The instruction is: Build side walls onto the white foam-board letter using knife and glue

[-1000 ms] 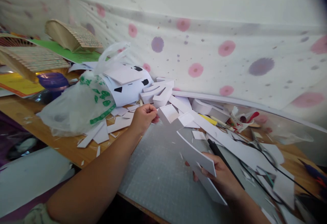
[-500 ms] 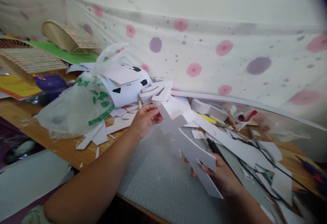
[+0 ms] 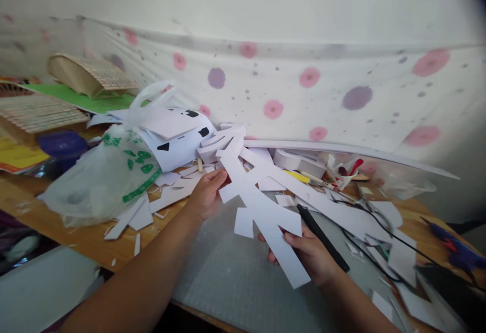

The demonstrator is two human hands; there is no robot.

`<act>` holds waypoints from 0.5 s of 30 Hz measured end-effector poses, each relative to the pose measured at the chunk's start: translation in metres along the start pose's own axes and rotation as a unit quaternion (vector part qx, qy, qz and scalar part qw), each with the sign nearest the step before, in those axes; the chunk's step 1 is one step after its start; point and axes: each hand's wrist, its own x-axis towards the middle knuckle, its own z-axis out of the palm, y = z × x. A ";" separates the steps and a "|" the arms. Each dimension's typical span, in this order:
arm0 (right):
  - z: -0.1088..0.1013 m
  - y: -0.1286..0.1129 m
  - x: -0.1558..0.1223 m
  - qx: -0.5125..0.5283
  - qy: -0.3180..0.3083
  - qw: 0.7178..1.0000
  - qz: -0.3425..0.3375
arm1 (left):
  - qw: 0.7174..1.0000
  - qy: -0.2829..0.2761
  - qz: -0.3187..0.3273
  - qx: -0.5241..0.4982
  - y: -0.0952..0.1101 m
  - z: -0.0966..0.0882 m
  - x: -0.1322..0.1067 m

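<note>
A white foam-board cutout [image 3: 250, 196], shaped like a branching character with several arms, is held up above the grey cutting mat [image 3: 212, 272]. My left hand [image 3: 208, 191] pinches its upper left edge between thumb and fingers. Lower down, my right hand [image 3: 304, 252] grips it with the thumb on the front face and fingertips behind. Under and beside the right hand lies a black-handled tool [image 3: 322, 237] with a cord. Behind the cutout sits a built-up white piece [image 3: 224, 140] with curved strips.
White board scraps [image 3: 167, 199] litter the wooden table [image 3: 83, 234]. A plastic bag [image 3: 94, 181] with green print lies left, near a purple bowl [image 3: 63, 146]. At right are a small cup [image 3: 341, 171] with a red spoon, scissors [image 3: 374, 211] and a blue-handled tool [image 3: 455, 244].
The cutout has been turned so its broad face now shows more fully toward me. Both hands keep hold of it. The whole view has shifted slightly.
</note>
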 end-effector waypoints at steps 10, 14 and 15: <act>-0.004 0.003 0.004 -0.091 0.029 0.995 -0.029 | 0.986 0.148 0.040 0.070 0.035 0.037 -0.034; -0.012 -0.008 0.004 -0.442 0.089 0.889 -0.079 | 0.969 0.170 0.087 0.158 0.084 0.046 -0.053; -0.016 -0.014 0.004 -0.495 0.116 0.857 -0.084 | 0.960 0.169 0.109 0.195 0.098 0.047 -0.059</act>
